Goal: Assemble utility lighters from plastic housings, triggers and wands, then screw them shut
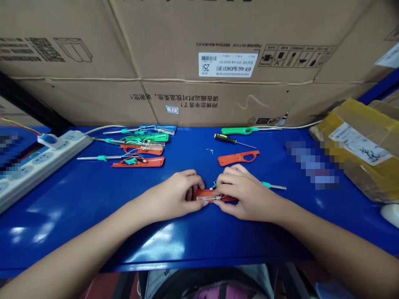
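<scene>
An opened orange lighter shell [203, 193] lies low over the blue table, with a clear fuel tank [208, 198] inside it. My left hand [178, 194] pinches the shell's left end between thumb and curled fingers. My right hand [245, 193] grips the right part, its fingertips at the tank's right end and covering much of the inside. A thin wire shows near those fingertips. A metal tube with a teal collar [274, 186] sticks out beyond my right hand. Just behind it lies a loose orange shell half [238, 158].
Several opened lighters [137, 162] lie at the back left beside a white power strip [40, 164]. A black-and-yellow screwdriver [226, 138] and a green lighter [240, 130] are at the back. Cardboard [174, 62] walls the rear; a taped parcel [358, 145] stands right.
</scene>
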`<state>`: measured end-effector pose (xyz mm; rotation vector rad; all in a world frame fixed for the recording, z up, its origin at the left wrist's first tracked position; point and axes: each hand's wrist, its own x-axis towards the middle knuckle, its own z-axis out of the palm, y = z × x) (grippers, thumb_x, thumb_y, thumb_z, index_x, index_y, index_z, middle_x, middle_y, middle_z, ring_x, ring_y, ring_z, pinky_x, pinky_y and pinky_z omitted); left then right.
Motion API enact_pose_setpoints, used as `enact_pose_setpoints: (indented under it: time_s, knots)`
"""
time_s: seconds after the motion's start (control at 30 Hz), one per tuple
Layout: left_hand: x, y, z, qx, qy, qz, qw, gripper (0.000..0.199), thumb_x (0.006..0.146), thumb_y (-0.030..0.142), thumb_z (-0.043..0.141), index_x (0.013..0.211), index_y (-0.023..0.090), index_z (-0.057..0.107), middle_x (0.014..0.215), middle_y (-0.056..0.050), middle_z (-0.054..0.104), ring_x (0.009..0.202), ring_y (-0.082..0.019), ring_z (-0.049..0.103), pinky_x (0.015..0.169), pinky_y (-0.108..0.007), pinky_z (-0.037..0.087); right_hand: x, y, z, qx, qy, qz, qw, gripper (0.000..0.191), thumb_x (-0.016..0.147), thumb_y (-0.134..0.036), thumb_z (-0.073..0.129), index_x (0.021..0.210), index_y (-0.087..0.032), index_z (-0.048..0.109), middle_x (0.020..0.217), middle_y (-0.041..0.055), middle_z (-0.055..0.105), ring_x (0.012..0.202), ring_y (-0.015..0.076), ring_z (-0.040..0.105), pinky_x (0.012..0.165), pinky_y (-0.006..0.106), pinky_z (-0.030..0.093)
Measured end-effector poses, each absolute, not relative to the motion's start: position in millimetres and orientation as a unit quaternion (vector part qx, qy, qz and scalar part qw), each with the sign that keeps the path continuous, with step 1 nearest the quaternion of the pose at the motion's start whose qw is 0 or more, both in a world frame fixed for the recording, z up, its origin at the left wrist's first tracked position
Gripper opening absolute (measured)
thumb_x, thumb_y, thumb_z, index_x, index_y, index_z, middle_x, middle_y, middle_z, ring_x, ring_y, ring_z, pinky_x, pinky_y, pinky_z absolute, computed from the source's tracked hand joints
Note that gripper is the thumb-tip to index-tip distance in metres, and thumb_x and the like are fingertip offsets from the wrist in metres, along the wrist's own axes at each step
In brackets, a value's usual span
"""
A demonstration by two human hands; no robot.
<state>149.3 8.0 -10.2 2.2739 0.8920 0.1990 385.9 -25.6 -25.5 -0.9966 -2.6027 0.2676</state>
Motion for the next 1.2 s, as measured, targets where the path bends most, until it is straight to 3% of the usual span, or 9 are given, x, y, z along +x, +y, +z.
enact_pose_setpoints:
  time_s: [0.23, 0.33, 0.47, 0.67, 0.8, 1.03, 1.2]
  knots:
    - [148, 12, -15, 0.842, 0.377, 0.088, 0.376, 0.019, 0.084, 0.033, 0.07, 0.097, 0.019, 0.068, 0.089, -0.001, 0.058, 0.073, -0.014, 0.059, 0.064, -0.027, 0.049, 394, -25, -19, -0.342, -0.921, 0.126, 0.137, 0.02, 0.092, -0.037, 0.067, 0.098, -0.018, 0.068, 0.098, 0.0045, 0.068, 0.096, 0.0204, 0.057, 0.095, 0.039, 0.035]
    - [149, 11, -13, 0.842, 0.383, 0.083, 0.372, 0.017, 0.083, 0.03, 0.07, 0.095, 0.018, 0.068, 0.088, -0.001, 0.059, 0.073, -0.014, 0.059, 0.062, -0.026, 0.049, 399, -23, -17, -0.327, -0.926, 0.133, 0.136, 0.02, 0.093, -0.032, 0.065, 0.108, -0.019, 0.068, 0.105, 0.0053, 0.068, 0.1, 0.0206, 0.057, 0.098, 0.04, 0.034]
    - [151, 9, -10, 0.832, 0.39, 0.081, 0.385, 0.016, 0.082, 0.029, 0.069, 0.094, 0.018, 0.067, 0.088, -0.001, 0.058, 0.069, -0.013, 0.059, 0.06, -0.025, 0.049, 401, -20, -19, -0.308, -0.93, 0.139, 0.143, 0.017, 0.096, -0.023, 0.059, 0.107, -0.022, 0.071, 0.101, 0.0047, 0.067, 0.097, 0.0192, 0.057, 0.095, 0.039, 0.036]
    - [148, 9, -12, 0.845, 0.39, 0.075, 0.358, 0.015, 0.083, 0.026, 0.066, 0.095, 0.018, 0.068, 0.09, -0.002, 0.058, 0.068, -0.012, 0.059, 0.061, -0.025, 0.05, 419, -12, -7, -0.353, -0.905, 0.158, 0.177, 0.023, 0.094, -0.025, 0.061, 0.115, -0.025, 0.068, 0.114, 0.0055, 0.066, 0.109, 0.0209, 0.058, 0.098, 0.039, 0.039]
    - [143, 13, -10, 0.86, 0.383, 0.069, 0.329, 0.019, 0.084, 0.03, 0.068, 0.098, 0.019, 0.07, 0.092, -0.002, 0.058, 0.068, -0.012, 0.06, 0.063, -0.026, 0.051, 440, -5, 6, -0.437, -0.876, 0.136, 0.149, 0.013, 0.089, -0.025, 0.064, 0.101, -0.023, 0.066, 0.111, 0.0063, 0.065, 0.107, 0.0243, 0.059, 0.104, 0.045, 0.039]
    - [143, 16, -5, 0.873, 0.38, 0.146, 0.27, 0.024, 0.087, 0.043, 0.068, 0.1, 0.023, 0.073, 0.097, -0.003, 0.064, 0.071, -0.014, 0.059, 0.064, -0.027, 0.049, 446, -4, 2, -0.455, -0.87, 0.166, 0.089, 0.01, 0.087, -0.02, 0.06, 0.097, -0.021, 0.062, 0.102, 0.0066, 0.065, 0.097, 0.0236, 0.061, 0.093, 0.041, 0.047]
    - [148, 18, -13, 0.877, 0.38, 0.181, 0.23, 0.021, 0.094, 0.035, 0.058, 0.101, 0.022, 0.073, 0.103, -0.005, 0.067, 0.092, -0.021, 0.064, 0.083, -0.035, 0.053, 444, -6, 2, -0.464, -0.864, 0.184, 0.058, 0.01, 0.086, -0.026, 0.065, 0.095, -0.02, 0.065, 0.101, 0.0075, 0.065, 0.089, 0.0227, 0.061, 0.081, 0.037, 0.05]
